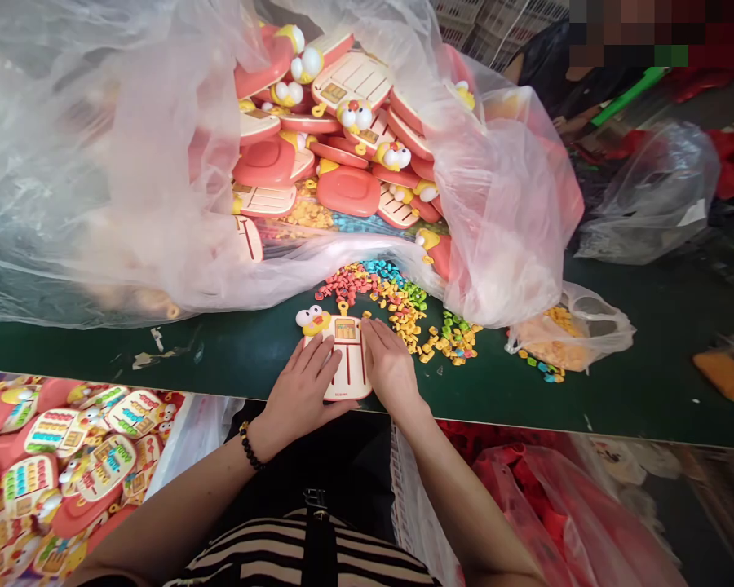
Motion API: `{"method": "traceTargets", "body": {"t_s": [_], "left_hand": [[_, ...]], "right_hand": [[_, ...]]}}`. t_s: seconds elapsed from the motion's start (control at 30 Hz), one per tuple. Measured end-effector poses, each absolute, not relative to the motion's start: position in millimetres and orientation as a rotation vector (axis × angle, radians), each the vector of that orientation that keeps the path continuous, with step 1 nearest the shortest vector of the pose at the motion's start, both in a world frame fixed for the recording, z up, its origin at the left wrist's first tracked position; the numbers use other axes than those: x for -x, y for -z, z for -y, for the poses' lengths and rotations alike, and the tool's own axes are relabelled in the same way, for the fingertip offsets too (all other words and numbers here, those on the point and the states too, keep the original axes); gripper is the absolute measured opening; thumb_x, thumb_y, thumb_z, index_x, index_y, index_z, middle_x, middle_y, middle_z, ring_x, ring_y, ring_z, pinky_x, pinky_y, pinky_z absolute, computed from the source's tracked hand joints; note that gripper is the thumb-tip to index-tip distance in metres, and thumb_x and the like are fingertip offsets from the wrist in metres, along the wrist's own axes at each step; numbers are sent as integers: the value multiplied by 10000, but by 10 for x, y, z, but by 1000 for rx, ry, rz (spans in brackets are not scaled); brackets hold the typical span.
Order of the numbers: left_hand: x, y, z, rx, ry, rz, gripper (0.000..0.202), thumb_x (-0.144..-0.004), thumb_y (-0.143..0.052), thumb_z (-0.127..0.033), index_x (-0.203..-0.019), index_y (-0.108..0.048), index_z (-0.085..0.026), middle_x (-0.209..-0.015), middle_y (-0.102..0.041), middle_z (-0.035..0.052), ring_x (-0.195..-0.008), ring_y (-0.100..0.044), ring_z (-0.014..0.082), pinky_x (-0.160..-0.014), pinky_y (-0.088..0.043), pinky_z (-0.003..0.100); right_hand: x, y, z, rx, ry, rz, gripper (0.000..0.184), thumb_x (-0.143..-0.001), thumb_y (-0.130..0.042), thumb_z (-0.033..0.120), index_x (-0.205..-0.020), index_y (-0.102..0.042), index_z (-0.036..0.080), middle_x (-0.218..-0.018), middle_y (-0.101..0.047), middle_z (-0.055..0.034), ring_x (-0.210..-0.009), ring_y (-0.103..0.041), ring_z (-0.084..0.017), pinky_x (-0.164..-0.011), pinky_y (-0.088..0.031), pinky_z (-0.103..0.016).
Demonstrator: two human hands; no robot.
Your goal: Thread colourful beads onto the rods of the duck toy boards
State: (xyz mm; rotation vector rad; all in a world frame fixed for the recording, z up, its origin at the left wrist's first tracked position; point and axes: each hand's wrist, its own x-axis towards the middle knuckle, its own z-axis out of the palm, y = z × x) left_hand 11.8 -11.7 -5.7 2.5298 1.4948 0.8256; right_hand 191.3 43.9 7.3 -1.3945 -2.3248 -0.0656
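A cream and coral toy board (355, 371) with slotted tracks, a bulging-eyed yellow head and a small yellow loop lies face up on the green table. My left hand (302, 383) holds its left side, with the fingers laid over the face and the thumb along the lower edge. My right hand (392, 363) is at the board's upper right edge with its fingers pressed together; whatever is between the fingertips is hidden. Just beyond the board are loose small red pieces (346, 284), yellow pieces (404, 322), blue pieces (382, 267) and green pieces (414, 295).
Behind the pieces, a large clear plastic bag (501, 220) spills out several similar boards (348, 189). Boards with coloured pieces (55, 432) fill a container at lower left. A small bag of yellow pieces (563, 334) sits to the right. Another person (550, 73) is at upper right.
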Motion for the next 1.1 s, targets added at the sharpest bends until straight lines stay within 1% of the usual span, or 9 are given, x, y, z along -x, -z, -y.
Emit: {"method": "traceTargets", "body": {"t_s": [0.2, 0.37, 0.43, 0.5, 0.6, 0.67, 0.9, 1.0, 1.1], "left_hand": [[-106, 77, 106, -2535, -894, -1488, 683, -807, -569, -649, -1205, -503, -98, -1261, -576, 210, -1290, -478, 332, -1096, -374, 517], [-119, 65, 111, -2522, -937, -1494, 622, -811, -611, -574, -1191, -507, -92, -1246, -574, 219, -1273, -492, 336, -1077, -399, 516], [-121, 60, 112, -2495, -925, -1491, 600, -816, -623, -524, -1221, -493, -100, -1249, -575, 209, -1288, -478, 328, -1084, -394, 511], [-117, 57, 111, -2482, -921, -1480, 638, -807, -633, -525, -1254, -469, -101, -1256, -573, 205, -1294, -473, 326, -1089, -390, 511], [-107, 50, 110, -2484, -938, -1479, 730, -779, -646, -577, -1276, -437, -86, -1266, -562, 222, -1274, -491, 337, -1080, -398, 514], [-105, 40, 114, -2465, -940, -1490, 735, -784, -647, -558, -1298, -408, -92, -1265, -563, 219, -1270, -496, 336, -1075, -403, 515], [-100, 79, 135, -2418, -979, -1467, 729, -811, -576, -305, -1428, -235, -123, -1309, -540, 194, -1282, -490, 305, -1067, -415, 483], [-88, 102, 124, -2410, -1010, -1476, 769, -819, -568, -281, -1454, -175, -97, -1340, -515, 216, -1286, -484, 297, -1054, -420, 457], [-78, 52, 108, -2404, -937, -1449, 905, -766, -668, -499, -1450, -215, -118, -1369, -501, 212, -1297, -462, 323, -1060, -387, 480]], "right_hand": [[-1776, -90, -204, 1458, 60, 2209, 384, -912, -407, 124, -1233, -619, 128, -1257, -641, -139, -1259, -533, -271, -966, -506, -418], [-1750, -155, -97, 1341, 29, 2147, 271, -896, -475, 136, -1034, -706, 170, -1055, -732, -97, -1089, -645, -245, -913, -524, -401], [-1747, -159, -51, 1290, -27, 2111, 268, -902, -484, 142, -1053, -699, 197, -1028, -740, -75, -1066, -656, -227, -918, -522, -394], [-1756, -148, -42, 1306, -62, 2071, 318, -924, -467, 165, -1186, -644, 198, -1146, -703, -93, -1138, -623, -229, -957, -508, -410], [-1788, -115, -93, 1379, -94, 2116, 463, -950, -471, 289, -1389, -475, 140, -1390, -527, -167, -1298, -494, -278, -1011, -480, -457], [-1798, -86, -107, 1379, -137, 2199, 534, -949, -480, 344, -1429, -419, 119, -1427, -481, -182, -1341, -440, -296, -1037, -460, -474], [-1569, -65, 151, 1286, -197, 2267, 589, -947, -370, 167, -1513, -219, 99, -1439, -472, -169, -1366, -409, -254, -1115, -381, -494], [-1561, -122, 41, 1152, -289, 2270, 554, -923, -347, 120, -1477, -327, 124, -1370, -556, -130, -1281, -512, -217, -1093, -416, -454], [-1716, -161, -371, 1291, -253, 2083, 398, -933, -395, 165, -1275, -594, 207, -1242, -656, -89, -1144, -611, -213, -1004, -488, -430]]}}
